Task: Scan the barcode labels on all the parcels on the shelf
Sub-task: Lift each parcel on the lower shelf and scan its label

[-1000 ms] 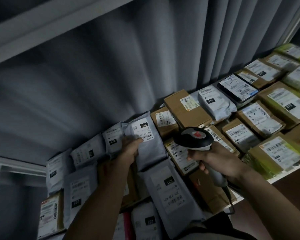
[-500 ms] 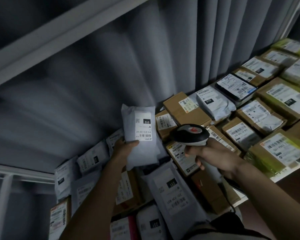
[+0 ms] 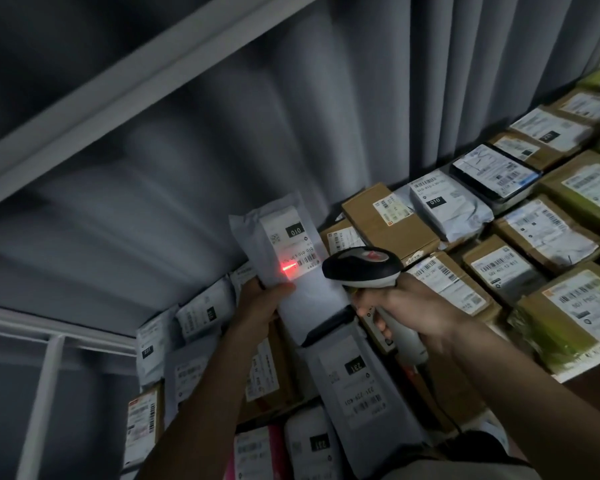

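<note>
Head cam: left hand (image 3: 262, 306) has lifted the white mailer (image 3: 284, 258) off the shelf pile, fingers wrapped round it at 9 o'clock of the scanner (image 3: 361, 268). Right hand (image 3: 406, 310) grips the handle; red beam now hits the label, so this scan's happening.

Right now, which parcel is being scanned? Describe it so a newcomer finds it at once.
Start at the grey curtain behind the shelf of parcels. In front of it, the left hand holds a pale grey poly mailer raised off the pile, facing the handheld scanner. Unlike its neighbours, its white label marked 010 carries a red scan glow.
</note>
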